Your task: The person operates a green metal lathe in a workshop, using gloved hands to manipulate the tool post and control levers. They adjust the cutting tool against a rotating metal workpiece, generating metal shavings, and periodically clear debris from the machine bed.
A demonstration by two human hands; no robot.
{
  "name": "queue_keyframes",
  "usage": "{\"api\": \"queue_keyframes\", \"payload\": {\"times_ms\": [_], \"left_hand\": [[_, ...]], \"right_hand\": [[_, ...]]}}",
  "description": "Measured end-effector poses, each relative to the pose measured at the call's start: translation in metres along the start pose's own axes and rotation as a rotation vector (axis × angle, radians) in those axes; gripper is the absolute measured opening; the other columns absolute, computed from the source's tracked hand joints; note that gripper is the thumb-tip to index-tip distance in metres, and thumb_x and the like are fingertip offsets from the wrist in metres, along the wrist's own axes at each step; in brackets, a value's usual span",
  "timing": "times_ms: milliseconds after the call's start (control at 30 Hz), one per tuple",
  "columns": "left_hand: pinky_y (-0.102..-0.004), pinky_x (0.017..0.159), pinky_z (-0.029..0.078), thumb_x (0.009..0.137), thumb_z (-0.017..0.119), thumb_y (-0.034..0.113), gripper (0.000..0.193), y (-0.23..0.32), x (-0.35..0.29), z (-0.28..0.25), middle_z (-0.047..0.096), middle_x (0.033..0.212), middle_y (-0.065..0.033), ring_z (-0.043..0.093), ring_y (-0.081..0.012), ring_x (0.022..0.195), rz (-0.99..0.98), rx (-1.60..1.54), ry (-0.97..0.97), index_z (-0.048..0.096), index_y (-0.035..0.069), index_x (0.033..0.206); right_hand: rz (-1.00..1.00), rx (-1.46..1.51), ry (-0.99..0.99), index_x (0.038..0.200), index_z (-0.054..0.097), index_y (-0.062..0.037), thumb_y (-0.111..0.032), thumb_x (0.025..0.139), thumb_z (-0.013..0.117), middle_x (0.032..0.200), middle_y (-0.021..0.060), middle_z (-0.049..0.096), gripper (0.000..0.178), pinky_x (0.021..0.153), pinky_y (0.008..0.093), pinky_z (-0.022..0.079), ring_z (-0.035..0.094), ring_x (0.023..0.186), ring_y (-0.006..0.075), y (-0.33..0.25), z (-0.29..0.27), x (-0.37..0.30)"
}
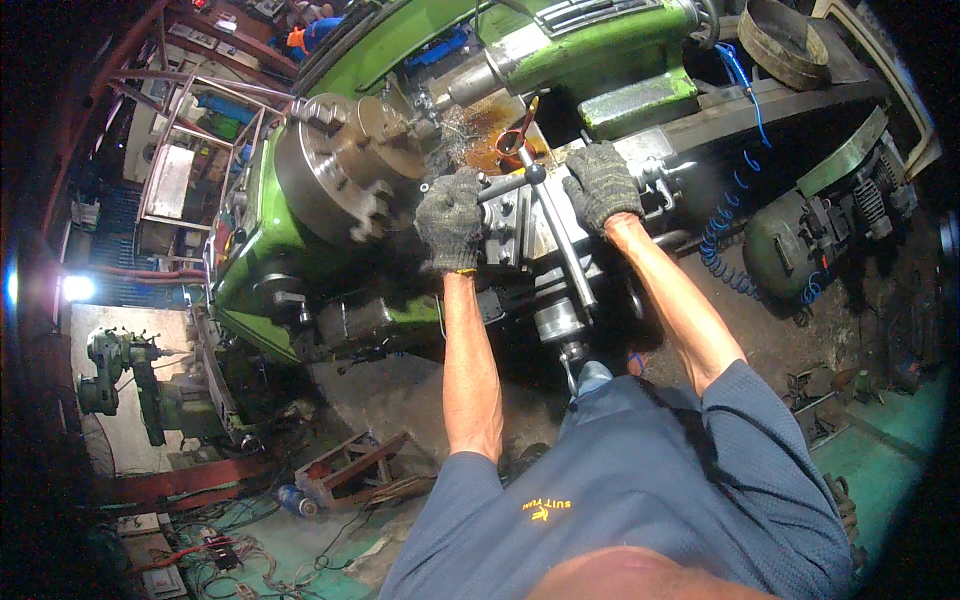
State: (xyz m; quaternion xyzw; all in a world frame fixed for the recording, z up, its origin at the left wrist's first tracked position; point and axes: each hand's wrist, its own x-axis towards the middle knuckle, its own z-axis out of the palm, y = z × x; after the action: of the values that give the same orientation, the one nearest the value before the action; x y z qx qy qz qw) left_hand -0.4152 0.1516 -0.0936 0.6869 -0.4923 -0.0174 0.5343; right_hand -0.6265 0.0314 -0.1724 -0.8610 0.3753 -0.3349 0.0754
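Note:
My left hand (450, 221), in a dark knitted glove, is closed at the left end of the tool post lever (508, 187) on a green metal lathe. Just left of that hand is the lathe's big chuck (335, 165), its stepped jaws partly blurred. My right hand (603, 184), gloved the same way, rests with curled fingers on the carriage to the right of the lever's hub; what lies under its fingers is hidden. Between my hands a long steel bar (566, 250) slants from the hub toward me. Behind it, a brush (524, 125) stands in a red-rimmed cup (512, 148).
Beyond the carriage stands the green tailstock (600, 45). Metal chips (470, 128) lie near the chuck. A round tin (782, 45) is at the back right, above a coiled blue air hose (725, 230) and a compressor (790, 250). Cables (240, 545) trail across the floor lower left.

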Motion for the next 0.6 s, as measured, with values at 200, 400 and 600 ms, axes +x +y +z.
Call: {"api": "queue_keyframes", "payload": {"times_ms": [200,400,600], "left_hand": [[-0.0347,0.062,0.047,0.098,0.065,0.025,0.027,0.006,0.000,-0.002,0.068,0.074,-0.0101,0.061,-0.0188,0.064,-0.043,0.058,-0.029,0.073,0.003,0.085],[-0.0385,0.067,0.050,0.097,0.065,0.024,0.026,0.005,0.000,0.000,0.070,0.076,-0.0140,0.065,-0.0239,0.067,-0.075,0.018,-0.025,0.074,0.002,0.086],[-0.0309,0.055,0.045,0.098,0.065,0.023,0.027,-0.001,0.000,0.001,0.066,0.073,-0.0062,0.057,-0.0130,0.060,-0.049,0.016,-0.023,0.072,0.001,0.085]], "right_hand": [[0.024,-0.020,-0.052,0.111,0.069,-0.0054,-0.029,0.085,0.070,0.120,0.0172,0.066,0.036,0.107,0.0503,0.041,0.057,0.116,0.0386,0.000,-0.001,0.001],[0.020,-0.024,-0.049,0.110,0.069,-0.0054,-0.029,0.085,0.069,0.118,0.0173,0.066,0.035,0.107,0.0507,0.041,0.057,0.115,0.0388,0.001,-0.001,0.000],[0.016,-0.021,-0.045,0.109,0.068,-0.0049,-0.029,0.086,0.067,0.118,0.0186,0.065,0.034,0.107,0.0508,0.040,0.056,0.115,0.0396,0.002,0.001,0.000]]}}
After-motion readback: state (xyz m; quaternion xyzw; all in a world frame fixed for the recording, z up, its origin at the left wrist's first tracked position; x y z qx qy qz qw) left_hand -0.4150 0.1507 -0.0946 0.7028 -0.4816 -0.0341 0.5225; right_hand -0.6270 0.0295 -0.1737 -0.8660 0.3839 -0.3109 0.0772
